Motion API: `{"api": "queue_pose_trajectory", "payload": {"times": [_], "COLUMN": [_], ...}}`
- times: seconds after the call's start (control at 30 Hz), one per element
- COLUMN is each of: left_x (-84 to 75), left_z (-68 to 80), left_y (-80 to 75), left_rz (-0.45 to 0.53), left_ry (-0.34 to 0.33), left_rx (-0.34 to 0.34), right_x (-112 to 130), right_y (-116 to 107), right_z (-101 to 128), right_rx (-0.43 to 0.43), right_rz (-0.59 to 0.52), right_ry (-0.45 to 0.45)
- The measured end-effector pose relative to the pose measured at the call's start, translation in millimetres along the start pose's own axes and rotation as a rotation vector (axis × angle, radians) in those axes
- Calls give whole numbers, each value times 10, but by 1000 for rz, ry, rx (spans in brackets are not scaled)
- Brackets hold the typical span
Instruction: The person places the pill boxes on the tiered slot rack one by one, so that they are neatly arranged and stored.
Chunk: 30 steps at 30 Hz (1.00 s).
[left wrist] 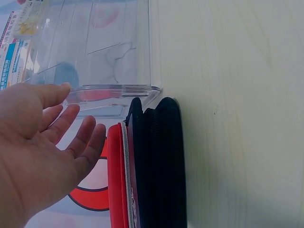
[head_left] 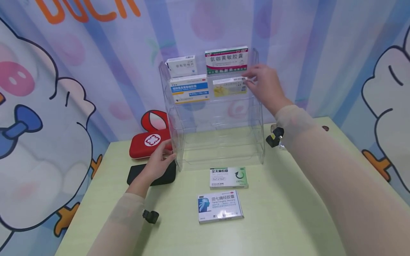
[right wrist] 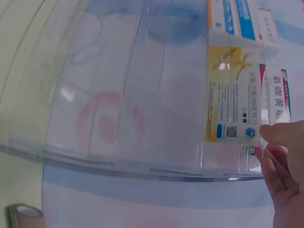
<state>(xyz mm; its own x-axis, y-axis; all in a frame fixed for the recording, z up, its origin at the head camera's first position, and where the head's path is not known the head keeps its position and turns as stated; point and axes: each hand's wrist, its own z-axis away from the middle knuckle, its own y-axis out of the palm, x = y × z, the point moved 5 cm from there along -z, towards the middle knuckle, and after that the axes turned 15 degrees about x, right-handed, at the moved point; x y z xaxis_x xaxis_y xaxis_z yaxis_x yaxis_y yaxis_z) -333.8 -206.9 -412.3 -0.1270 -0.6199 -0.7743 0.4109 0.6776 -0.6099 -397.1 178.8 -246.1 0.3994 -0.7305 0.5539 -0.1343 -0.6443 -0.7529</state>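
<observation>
A clear acrylic tiered rack (head_left: 221,142) stands at the middle back of the pale green table (head_left: 288,213). Its upper tiers hold a white box (head_left: 180,65), a red-and-green box (head_left: 226,59), a blue-and-orange box (head_left: 189,89) and a yellow box (head_left: 229,86). My right hand (head_left: 248,80) pinches the right end of the yellow box (right wrist: 232,95), thumb on its front corner. My left hand (head_left: 164,151) rests with straight fingers against the rack's lower left wall (left wrist: 114,61). A green-and-white box (head_left: 229,177) and a blue-and-white box (head_left: 219,206) lie flat in front of the rack.
A red first-aid case (head_left: 150,140) and a black case (head_left: 150,174) lie left of the rack, close under my left hand. The lower tiers of the rack hold nothing. A printed cartoon curtain (head_left: 64,89) closes in the table on three sides.
</observation>
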Motion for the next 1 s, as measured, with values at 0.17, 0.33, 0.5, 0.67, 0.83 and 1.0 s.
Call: {"api": "queue_pose_trajectory", "payload": {"times": [0.17, 0.33, 0.5, 0.67, 0.83, 1.0], "left_x": [50, 67, 38, 56, 52, 40], "left_z": [1, -2, -35, -27, -11, -27], "left_y": [4, 3, -2, 3, -8, -7], "left_rz": [-8, -17, -17, -5, -16, -26], "left_ry": [-15, -18, -4, -8, 0, 9], "left_rx": [-6, -10, -14, -13, -16, -14], "right_x": [11, -2, -24, -88, -115, -67], "right_y": [132, 385, 663, 1076, 1416, 1578], "right_z": [262, 692, 1093, 1464, 1822, 2091], "right_rx": [-48, -33, 48, 190, 318, 425], "right_rz": [-75, -134, -148, -290, -391, -346], "right_ry": [-51, -130, -130, -66, -13, -46]}}
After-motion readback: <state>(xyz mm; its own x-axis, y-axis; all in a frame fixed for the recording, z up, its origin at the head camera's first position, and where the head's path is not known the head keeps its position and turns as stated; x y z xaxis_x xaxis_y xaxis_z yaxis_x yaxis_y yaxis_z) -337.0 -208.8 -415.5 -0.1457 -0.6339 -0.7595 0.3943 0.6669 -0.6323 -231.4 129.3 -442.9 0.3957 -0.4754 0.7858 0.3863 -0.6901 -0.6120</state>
